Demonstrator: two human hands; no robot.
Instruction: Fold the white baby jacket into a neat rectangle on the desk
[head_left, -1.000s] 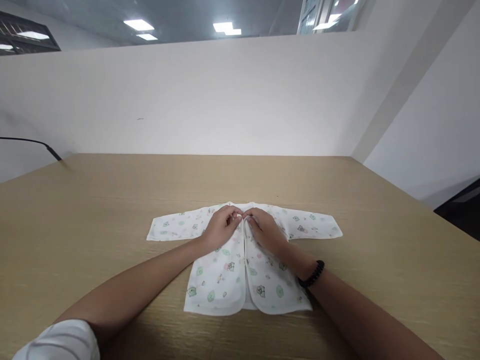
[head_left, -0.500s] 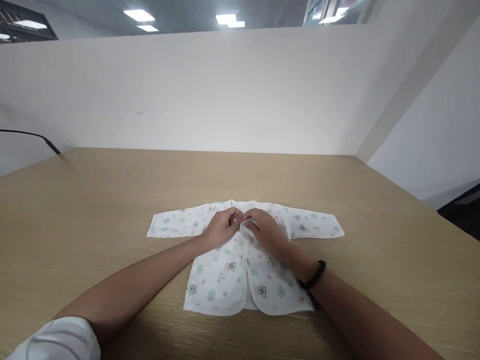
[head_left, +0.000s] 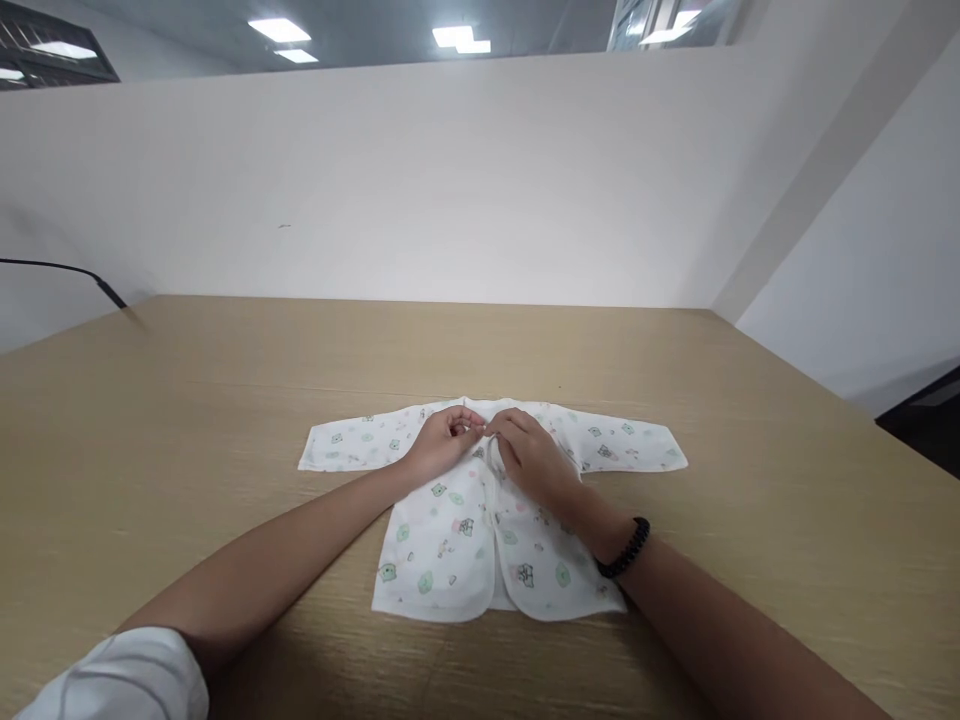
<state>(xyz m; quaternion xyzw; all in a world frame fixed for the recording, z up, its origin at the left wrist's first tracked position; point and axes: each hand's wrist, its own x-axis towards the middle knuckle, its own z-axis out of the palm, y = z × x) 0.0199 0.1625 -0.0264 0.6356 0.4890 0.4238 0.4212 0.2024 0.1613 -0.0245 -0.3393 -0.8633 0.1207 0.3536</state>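
Observation:
A white baby jacket (head_left: 442, 560) with a print of small animals and green shapes lies face up, its sleeves spread to both sides. Its two front panels meet near the neckline and part towards the rounded hem. My left hand (head_left: 448, 440) pinches the front edge just below the collar. Close beside it, my right hand (head_left: 531, 452) grips the edge of the other panel with bent fingers. The fingertips of both hands almost touch, and they hide whatever fastening may be there.
The jacket rests on a wood-grain table (head_left: 225, 360). A white partition (head_left: 480, 180) rises behind the table. A black cable (head_left: 67, 267) reaches in at the left, and a dark object (head_left: 926, 415) stands beyond the right edge. A black beaded bracelet (head_left: 626, 550) circles my right wrist.
Both hands stay at the neckline, with fingers shifted slightly. The right panel's edge, lifted in a fold before, now lies lower under my right fingers. The jacket's hem sits slightly higher in view.

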